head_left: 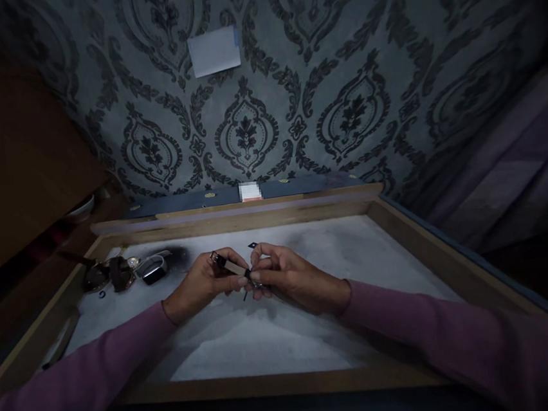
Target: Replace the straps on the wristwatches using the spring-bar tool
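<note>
My left hand (213, 277) is closed on a wristwatch strap (231, 266), pale on its inner side, with a metal buckle near the thumb and fingers. My right hand (285, 272) pinches the other end of the strap, close to my left fingertips. A dark pointed strap tip (252, 245) shows above the right fingers. Most of the watch is hidden between the fingers. Both hands are over the white bottom of a shallow wooden drawer or tray (247, 384).
At the tray's left lie a square-faced watch (154, 269), a small round-faced watch (133, 263) and what look like brown sunglasses (121, 273). A long curved object (60, 339) rests by the left wall. Behind stands a patterned wall with a paper (214, 51).
</note>
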Tool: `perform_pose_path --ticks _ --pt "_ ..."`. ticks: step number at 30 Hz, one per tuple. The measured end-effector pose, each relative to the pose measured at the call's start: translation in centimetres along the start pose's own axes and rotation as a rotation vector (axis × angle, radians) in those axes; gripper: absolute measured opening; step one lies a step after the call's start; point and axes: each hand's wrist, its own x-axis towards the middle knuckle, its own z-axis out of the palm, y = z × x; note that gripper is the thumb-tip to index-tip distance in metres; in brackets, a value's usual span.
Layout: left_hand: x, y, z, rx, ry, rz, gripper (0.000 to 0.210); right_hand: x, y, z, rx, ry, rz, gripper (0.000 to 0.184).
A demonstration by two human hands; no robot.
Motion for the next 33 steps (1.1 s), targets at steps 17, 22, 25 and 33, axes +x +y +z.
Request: perform_pose_path --ticks 17,22,25,33 --pt "0.04 0.09 -0.27 0.046 0.003 0.020 0.031 0.17 -0.30 -0.16 -0.100 0.016 -0.042 0.041" --pt "0.12 0.03 -0.24 0.107 0.032 -0.004 0.031 0.15 -0.18 -0.39 -0.207 -0.022 -0.055 0.037" --pt "0.12 0.10 -0.19 0.119 0.041 -0.044 0.032 0.18 -0.14 -0.46 -0.264 -0.025 -0.059 0.035" --pt "0.20 -0.25 -0.02 0.179 0.050 -0.099 0.018 0.11 -0.07 -0.27 -0.304 -0.011 -0.054 0.031"
